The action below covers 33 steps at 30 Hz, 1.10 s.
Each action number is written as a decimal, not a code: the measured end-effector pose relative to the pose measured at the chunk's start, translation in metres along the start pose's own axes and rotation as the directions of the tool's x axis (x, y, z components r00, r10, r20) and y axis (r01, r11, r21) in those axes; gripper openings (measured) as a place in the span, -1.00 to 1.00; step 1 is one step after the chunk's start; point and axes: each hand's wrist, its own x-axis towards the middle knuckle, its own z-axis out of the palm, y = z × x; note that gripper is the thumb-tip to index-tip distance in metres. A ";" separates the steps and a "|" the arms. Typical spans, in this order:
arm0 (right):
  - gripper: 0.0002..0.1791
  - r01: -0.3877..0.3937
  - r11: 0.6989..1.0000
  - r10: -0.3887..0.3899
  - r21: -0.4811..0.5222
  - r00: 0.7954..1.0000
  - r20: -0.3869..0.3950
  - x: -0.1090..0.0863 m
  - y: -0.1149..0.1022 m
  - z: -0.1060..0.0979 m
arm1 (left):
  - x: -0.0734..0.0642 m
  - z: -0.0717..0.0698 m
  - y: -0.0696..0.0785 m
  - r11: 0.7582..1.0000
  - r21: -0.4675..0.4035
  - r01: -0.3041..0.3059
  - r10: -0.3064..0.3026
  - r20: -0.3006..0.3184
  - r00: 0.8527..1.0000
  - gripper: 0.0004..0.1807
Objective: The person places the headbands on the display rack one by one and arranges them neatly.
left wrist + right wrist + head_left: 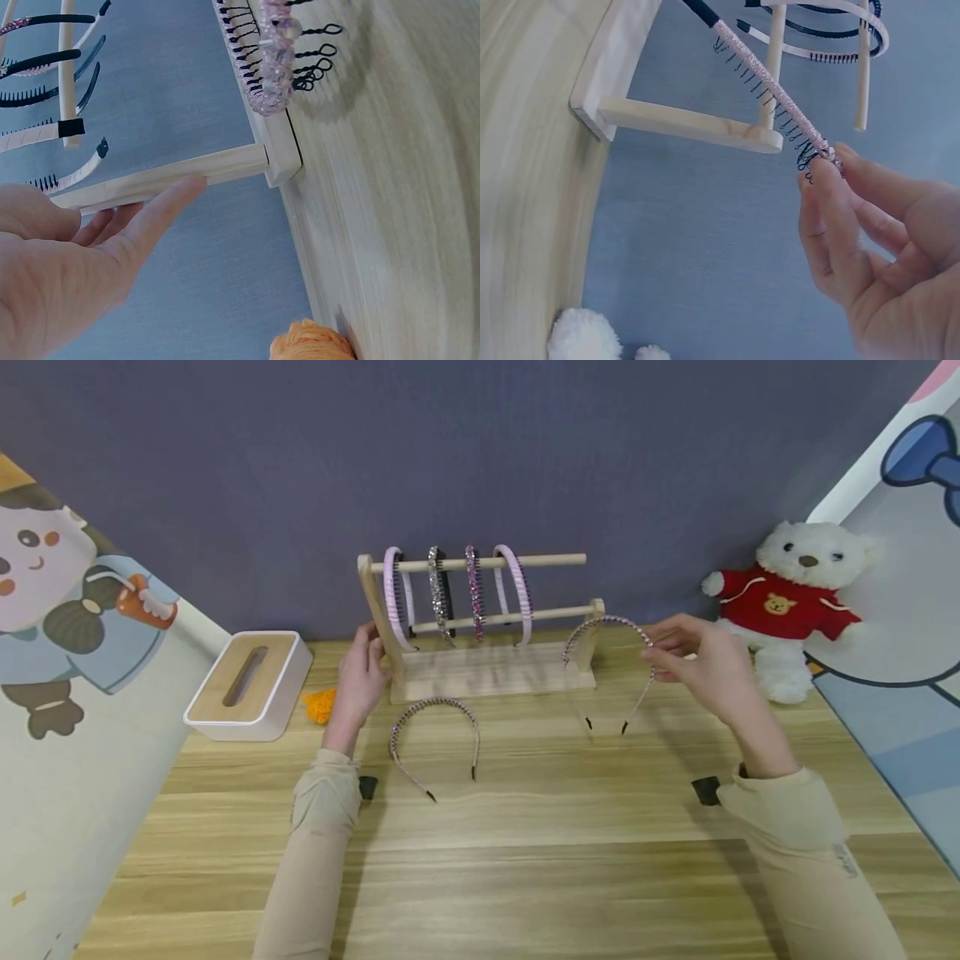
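My left hand [363, 675] grips the left upright of a wooden headband stand [487, 672], with one finger stretched along the post in the left wrist view. My right hand [701, 660] pinches a beaded pink headband [761, 75] between thumb and fingertips. It is held up by the stand's right end, its dark tips hanging downward. Four headbands hang on the stand's bars: a pink one [389, 597], a silver glittery one [436, 593], a pink glittery one [474, 593] and another pink one [519, 593]. Another beaded headband [435, 702] lies on the table before the stand.
A white tissue box with a wooden lid [210, 693] and a small orange thing [320, 705] are at the left. A white teddy bear in a red sweater [783, 606] sits at the right. A dark blue panel [480, 452] rises behind the wooden table [525, 860].
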 end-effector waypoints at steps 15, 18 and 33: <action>-0.68 -0.004 1.000 0.003 -0.004 0.989 -0.150 0.000 -0.014 -0.013 | -0.001 0.000 0.000 1.000 -0.003 0.001 -0.001 0.011 1.000 -0.52; -0.67 0.014 1.000 -0.016 -0.014 0.982 -0.188 0.002 -0.019 -0.014 | -0.001 -0.001 0.001 1.000 -0.012 0.005 -0.005 0.015 1.000 -0.52; -0.65 0.074 0.997 -0.063 0.027 0.954 -0.295 0.015 -0.040 -0.021 | -0.001 -0.002 0.001 1.000 0.010 -0.005 0.005 0.006 1.000 -0.52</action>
